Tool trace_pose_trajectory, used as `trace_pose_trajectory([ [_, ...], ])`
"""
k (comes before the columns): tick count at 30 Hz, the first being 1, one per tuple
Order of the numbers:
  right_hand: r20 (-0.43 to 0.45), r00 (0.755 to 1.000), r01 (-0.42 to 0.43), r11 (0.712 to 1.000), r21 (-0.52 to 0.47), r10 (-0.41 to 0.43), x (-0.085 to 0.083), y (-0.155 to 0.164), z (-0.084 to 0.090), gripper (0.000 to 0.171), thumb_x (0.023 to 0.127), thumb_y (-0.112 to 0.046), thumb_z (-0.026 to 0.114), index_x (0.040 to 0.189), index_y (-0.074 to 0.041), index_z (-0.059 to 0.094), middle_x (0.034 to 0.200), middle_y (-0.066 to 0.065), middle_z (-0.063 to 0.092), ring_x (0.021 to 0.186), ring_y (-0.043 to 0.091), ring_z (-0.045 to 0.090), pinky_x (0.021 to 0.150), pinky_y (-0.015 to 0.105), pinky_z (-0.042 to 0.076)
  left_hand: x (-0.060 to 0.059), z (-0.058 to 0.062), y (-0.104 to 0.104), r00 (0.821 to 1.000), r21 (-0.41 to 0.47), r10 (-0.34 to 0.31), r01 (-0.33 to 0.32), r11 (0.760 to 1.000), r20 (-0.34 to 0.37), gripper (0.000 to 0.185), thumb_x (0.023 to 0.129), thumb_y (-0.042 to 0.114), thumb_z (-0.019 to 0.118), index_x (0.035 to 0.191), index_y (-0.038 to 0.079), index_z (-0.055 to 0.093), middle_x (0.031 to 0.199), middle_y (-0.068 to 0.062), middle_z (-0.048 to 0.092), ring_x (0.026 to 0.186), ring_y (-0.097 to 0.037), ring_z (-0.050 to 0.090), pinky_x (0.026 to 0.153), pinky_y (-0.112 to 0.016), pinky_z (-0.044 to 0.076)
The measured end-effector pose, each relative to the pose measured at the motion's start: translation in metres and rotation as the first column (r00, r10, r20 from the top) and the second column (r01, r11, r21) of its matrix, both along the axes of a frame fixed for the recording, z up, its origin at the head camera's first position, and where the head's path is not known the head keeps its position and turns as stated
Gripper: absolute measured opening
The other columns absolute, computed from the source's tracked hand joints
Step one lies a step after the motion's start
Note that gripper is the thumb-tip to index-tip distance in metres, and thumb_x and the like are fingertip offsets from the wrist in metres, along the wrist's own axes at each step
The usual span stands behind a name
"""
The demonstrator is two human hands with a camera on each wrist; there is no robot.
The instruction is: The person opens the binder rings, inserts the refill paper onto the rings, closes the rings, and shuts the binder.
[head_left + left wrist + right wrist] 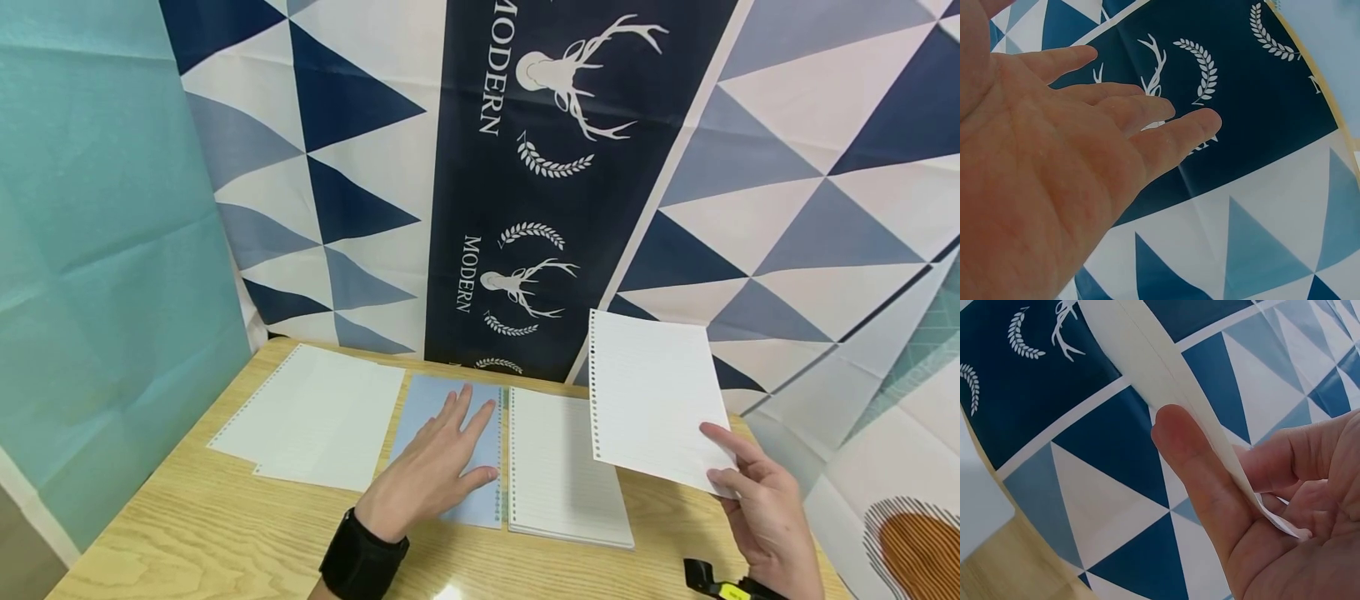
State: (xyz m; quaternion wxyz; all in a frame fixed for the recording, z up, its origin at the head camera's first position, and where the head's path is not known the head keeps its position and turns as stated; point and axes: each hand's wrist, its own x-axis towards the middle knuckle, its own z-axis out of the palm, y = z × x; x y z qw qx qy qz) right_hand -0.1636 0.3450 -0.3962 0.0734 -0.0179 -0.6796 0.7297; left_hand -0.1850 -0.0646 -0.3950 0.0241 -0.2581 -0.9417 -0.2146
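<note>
My right hand [765, 492] pinches the lower right corner of a white lined sheet of loose-leaf paper [652, 392], raised above the table's right side. In the right wrist view that sheet [1166, 369] stands nearly edge-on between thumb and finger. My left hand [438, 462], fingers straight and spread, holds nothing and overlaps a light blue notebook cover [420, 404] in the head view. Its palm and fingers [1179, 134] show bare in the left wrist view. Right of the blue cover lies a stack of lined, hole-punched paper [558, 475].
Two white punched sheets [322, 417] lie overlapping at the table's left. The wooden table [202, 533] meets a patterned wall hanging [360, 167] at the back. A teal cloth [112, 250] hangs on the left. A brown round pattern [918, 550] shows at the lower right.
</note>
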Motion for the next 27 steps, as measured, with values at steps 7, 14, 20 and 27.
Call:
trace_pose_trajectory([
  [7,0.004,1.0,-0.013,1.0,0.027,0.013,0.001,-0.006,0.005,0.059,0.096,0.011,0.058,0.149,-0.015,0.053,0.141,-0.01,0.043,0.085,0.003,0.059,0.062,0.022,0.048,0.0,0.0,-0.001,1.0,0.001,0.005,-0.005,1.0,-0.002,0.082,0.097,0.047,0.066,0.162,0.017,0.027,0.171,-0.017,0.014,0.158,-0.037,0.019,0.118,-0.06,0.036],
  [14,-0.015,0.999,-0.041,0.995,0.096,0.042,0.001,-0.013,0.009,0.059,0.096,0.01,0.058,0.151,-0.011,0.05,0.132,-0.011,0.051,0.089,0.003,0.06,0.063,0.02,0.051,0.0,0.0,-0.003,1.0,0.007,0.002,-0.002,1.0,-0.009,0.082,0.097,0.047,0.066,0.162,0.017,0.027,0.171,-0.018,0.014,0.157,-0.039,0.02,0.117,-0.06,0.037],
  [20,-0.006,0.998,-0.055,0.992,0.11,0.056,0.0,-0.018,0.012,0.059,0.096,0.01,0.059,0.15,-0.012,0.051,0.123,-0.011,0.058,0.092,0.004,0.065,0.067,0.02,0.054,-0.001,0.0,-0.003,1.0,0.011,0.006,-0.006,1.0,-0.022,0.082,0.097,0.047,0.066,0.162,0.017,0.027,0.17,-0.019,0.016,0.157,-0.039,0.021,0.117,-0.061,0.037],
  [27,-0.019,0.998,-0.054,0.985,0.165,0.058,-0.002,-0.025,0.013,0.062,0.092,0.015,0.059,0.15,-0.005,0.05,0.12,-0.015,0.064,0.097,0.003,0.069,0.073,0.022,0.059,-0.001,-0.001,-0.005,1.0,0.042,0.001,0.0,0.999,-0.031,0.081,0.097,0.046,0.066,0.162,0.016,0.028,0.17,-0.021,0.017,0.156,-0.041,0.022,0.116,-0.062,0.037],
])
